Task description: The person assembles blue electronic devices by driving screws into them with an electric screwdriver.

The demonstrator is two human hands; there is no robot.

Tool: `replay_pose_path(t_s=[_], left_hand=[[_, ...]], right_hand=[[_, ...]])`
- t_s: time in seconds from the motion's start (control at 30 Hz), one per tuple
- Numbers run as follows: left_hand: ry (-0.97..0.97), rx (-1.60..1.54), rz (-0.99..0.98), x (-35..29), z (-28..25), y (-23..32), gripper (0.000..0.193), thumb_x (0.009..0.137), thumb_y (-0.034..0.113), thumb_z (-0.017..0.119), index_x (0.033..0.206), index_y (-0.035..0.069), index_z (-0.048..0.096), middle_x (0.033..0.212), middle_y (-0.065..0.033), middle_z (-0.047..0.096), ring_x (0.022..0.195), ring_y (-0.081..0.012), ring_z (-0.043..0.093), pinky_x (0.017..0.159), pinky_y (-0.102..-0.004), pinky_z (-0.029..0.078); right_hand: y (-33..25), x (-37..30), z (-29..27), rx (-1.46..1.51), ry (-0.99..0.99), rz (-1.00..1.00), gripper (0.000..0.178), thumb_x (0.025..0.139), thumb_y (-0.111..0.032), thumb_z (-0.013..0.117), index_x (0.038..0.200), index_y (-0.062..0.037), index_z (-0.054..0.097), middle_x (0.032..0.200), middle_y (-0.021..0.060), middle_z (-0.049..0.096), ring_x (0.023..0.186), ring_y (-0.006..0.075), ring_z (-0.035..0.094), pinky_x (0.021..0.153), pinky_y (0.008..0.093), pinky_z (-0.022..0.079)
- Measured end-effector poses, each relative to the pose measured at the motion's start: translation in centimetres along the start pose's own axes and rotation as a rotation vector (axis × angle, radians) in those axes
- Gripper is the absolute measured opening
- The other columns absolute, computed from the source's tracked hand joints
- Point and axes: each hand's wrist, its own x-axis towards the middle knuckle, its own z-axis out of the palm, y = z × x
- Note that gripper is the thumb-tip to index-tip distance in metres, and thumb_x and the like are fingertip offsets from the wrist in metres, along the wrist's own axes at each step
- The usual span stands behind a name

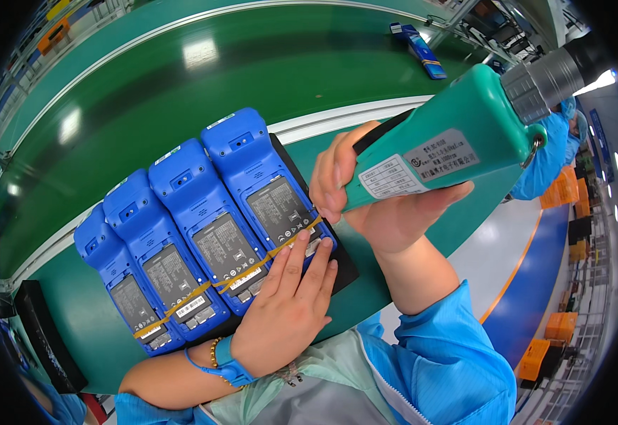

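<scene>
Several blue handheld terminals (174,184) lie face down side by side, their black batteries showing, on a black tray (349,268). A thin yellow band (218,285) runs across their lower ends. My left hand (281,319) rests flat on the lower end of the rightmost terminals, fingers stretched out. It wears a blue wrist strap (227,368) and a beaded bracelet. Raised to the right of the terminals, my right hand (394,219) is wrapped round a green electric screwdriver (458,134) with a grey metal collar. The collar end points to the upper right; its tip is out of sight.
Beyond the green worktop (68,290) runs a green conveyor belt (132,106) with a metal edge. Another blue device (422,53) lies on it at the far right. A black box (48,336) stands at left. A person in blue (546,159) and orange bins (534,359) are at right.
</scene>
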Motion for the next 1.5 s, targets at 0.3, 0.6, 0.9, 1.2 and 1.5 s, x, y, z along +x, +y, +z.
replay_pose_path(t_s=[0.3,0.6,0.9,1.2,1.5], left_hand=[[-0.014,0.008,0.001,0.1,-0.1,-0.1,0.078,0.074,0.039,0.079,0.135,-0.003,0.053,0.151,-0.0249,0.036,0.142,-0.0482,0.03,0.116,-0.0529,0.03],[-0.011,0.034,0.004,0.0,-0.1,-0.2,0.077,0.076,0.041,0.077,0.135,-0.003,0.053,0.151,-0.0254,0.036,0.141,-0.0474,0.031,0.116,-0.0523,0.029],[0.006,0.02,0.018,0.0,0.0,-0.2,0.077,0.076,0.04,0.077,0.134,-0.004,0.053,0.151,-0.0256,0.035,0.14,-0.0472,0.033,0.116,-0.0525,0.03],[-0.003,0.018,0.02,0.1,0.0,-0.2,0.077,0.075,0.04,0.078,0.133,-0.004,0.054,0.15,-0.0248,0.036,0.141,-0.048,0.03,0.116,-0.0537,0.029],[-0.013,0.08,0.049,-0.3,-0.3,0.2,0.077,0.076,0.042,0.077,0.133,-0.005,0.054,0.149,-0.0266,0.037,0.141,-0.0502,0.029,0.115,-0.0562,0.028]], right_hand=[[0.1,-0.1,-0.1,-0.026,0.001,0.03,0.109,0.063,-0.102,0.038,0.091,0.0021,0.055,0.07,0.0102,0.06,0.06,0.02,0.059,0.054,0.0315,0.047],[-1.0,-0.2,0.5,-0.252,-0.05,0.161,0.107,0.067,-0.1,0.036,0.089,0.0032,0.055,0.069,0.01,0.057,0.059,0.0185,0.058,0.052,0.0293,0.045],[-1.2,0.1,0.3,-0.299,-0.11,0.196,0.104,0.07,-0.098,0.038,0.084,0.0038,0.056,0.065,0.0106,0.057,0.055,0.0189,0.056,0.05,0.0292,0.045],[0.4,1.8,-1.8,0.032,-0.359,0.067,0.092,0.081,-0.088,0.041,0.084,0.0023,0.056,0.071,0.0108,0.056,0.058,0.0236,0.059,0.05,0.032,0.047],[-0.7,1.0,-1.0,-0.132,-0.294,0.232,0.091,0.082,-0.084,0.046,0.102,0.0035,0.061,0.085,0.0111,0.064,0.078,0.0198,0.065,0.072,0.034,0.052]])
